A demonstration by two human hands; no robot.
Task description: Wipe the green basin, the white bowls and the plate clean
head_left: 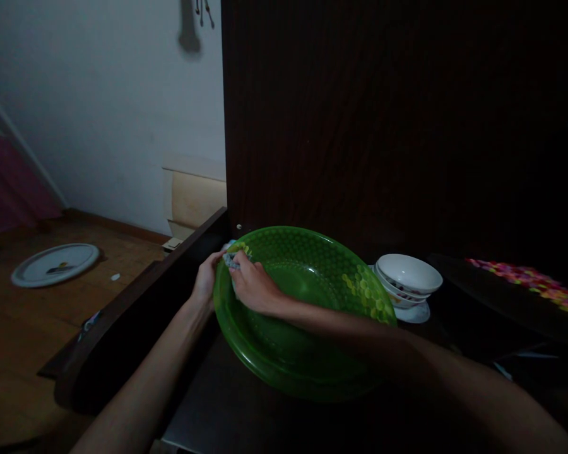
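A large green plastic basin (pixel 307 280) with a yellow-green honeycomb pattern is tilted toward me above the dark wooden surface. My left hand (pixel 205 280) grips its left rim from outside, the fingers partly hidden behind it. Inside the rim, on the same side, my right hand (pixel 253 284) is closed on a bunched grey cloth (pixel 231 260) and presses it against the basin wall. The right forearm crosses over the basin's opening.
Stacked white bowls (pixel 409 275) stand right of the basin on a white plate (pixel 414 312). Farther right lies a dark item with a bright multicoloured pattern (pixel 530 280). A dark wooden side board (pixel 142 302) rises at left. On the tiled floor lies a white round lid-like object (pixel 57 265).
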